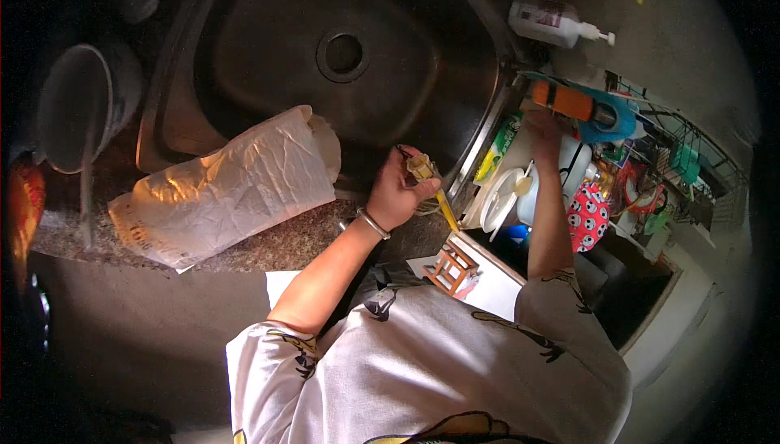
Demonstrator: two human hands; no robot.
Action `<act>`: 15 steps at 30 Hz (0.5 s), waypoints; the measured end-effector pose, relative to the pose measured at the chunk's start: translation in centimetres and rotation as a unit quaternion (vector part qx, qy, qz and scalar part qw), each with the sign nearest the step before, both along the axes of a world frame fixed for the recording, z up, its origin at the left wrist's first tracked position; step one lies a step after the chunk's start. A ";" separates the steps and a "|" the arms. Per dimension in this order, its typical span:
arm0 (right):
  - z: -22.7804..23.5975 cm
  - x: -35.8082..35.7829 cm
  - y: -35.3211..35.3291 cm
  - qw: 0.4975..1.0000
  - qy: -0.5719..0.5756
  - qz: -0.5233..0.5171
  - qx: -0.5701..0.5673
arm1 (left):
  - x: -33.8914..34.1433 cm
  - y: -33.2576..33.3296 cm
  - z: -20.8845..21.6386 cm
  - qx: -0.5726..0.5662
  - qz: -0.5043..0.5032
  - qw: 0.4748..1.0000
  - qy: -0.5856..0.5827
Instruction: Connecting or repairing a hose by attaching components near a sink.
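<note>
My left hand [396, 192] is closed at the near edge of the dark sink [276, 46]. Its fingers and thumb grip a small pale-yellow object [420, 168] with a slim yellow handle [447, 211] below it; its exact kind is unclear. My right hand [544, 137] reaches over the items right of the sink. It is dim there, beside an orange item [562, 101] lying on a blue cloth [616, 111]; whether the fingers touch it I cannot make out. A white round lid [497, 203] and a green-and-yellow packet [497, 151] lie left of that forearm.
A crumpled pale paper bag [236, 188] lies across the speckled counter and the sink's rim. A white pump bottle [546, 21] is at the back right. Further right are a red patterned item [588, 216] and a wire rack [691, 139]. At left stands a pale container [77, 107].
</note>
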State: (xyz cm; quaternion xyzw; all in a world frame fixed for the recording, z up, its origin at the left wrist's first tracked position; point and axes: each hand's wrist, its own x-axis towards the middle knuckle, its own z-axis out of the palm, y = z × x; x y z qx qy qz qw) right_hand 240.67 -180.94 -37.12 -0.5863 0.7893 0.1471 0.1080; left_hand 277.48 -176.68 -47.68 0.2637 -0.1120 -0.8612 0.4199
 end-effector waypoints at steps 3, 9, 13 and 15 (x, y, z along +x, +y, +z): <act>-1.1 6.5 2.5 0.962 -0.189 -0.030 -0.194 | -0.1 -0.2 -0.2 0.020 -0.009 1.000 0.001; -0.1 18.5 -0.6 0.830 -0.412 -0.198 -0.320 | 0.8 -1.2 1.2 0.072 -0.062 0.994 -0.050; 2.2 22.1 -4.9 0.637 -0.621 -0.267 -0.372 | 1.9 0.1 2.6 0.137 -0.068 0.985 -0.084; 2.8 21.6 -5.7 0.596 -0.650 -0.287 -0.373 | 3.0 0.9 3.5 0.124 -0.107 0.978 -0.128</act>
